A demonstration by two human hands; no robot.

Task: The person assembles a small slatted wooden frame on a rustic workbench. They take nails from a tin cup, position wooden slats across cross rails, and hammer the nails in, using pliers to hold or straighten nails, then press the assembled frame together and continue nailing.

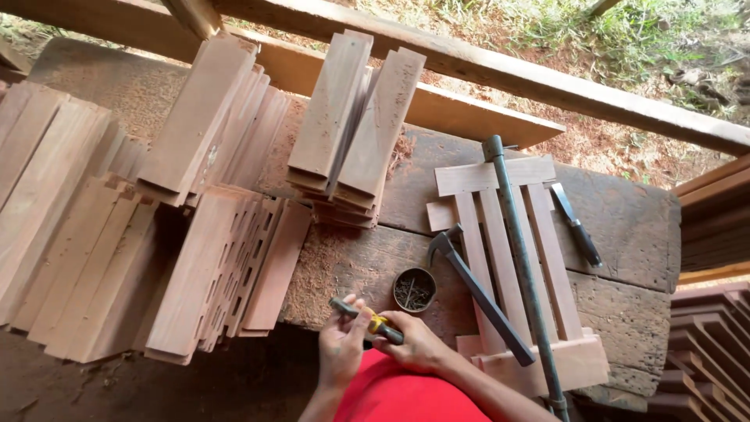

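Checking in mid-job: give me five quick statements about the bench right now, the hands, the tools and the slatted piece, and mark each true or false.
1. Both hands, the left hand and the right hand, are on one small tool with a yellow band. True.
2. The hammer lies on the ground beside the bench. False: it rests on the slatted wooden frame, head toward the tin.
3. The small round tin holds nails. True.
4. The long metal bar clamp lies across the frame, along its slats. True.
5. The knife is in the right hand. False: it lies on the workbench, right of the frame, untouched.
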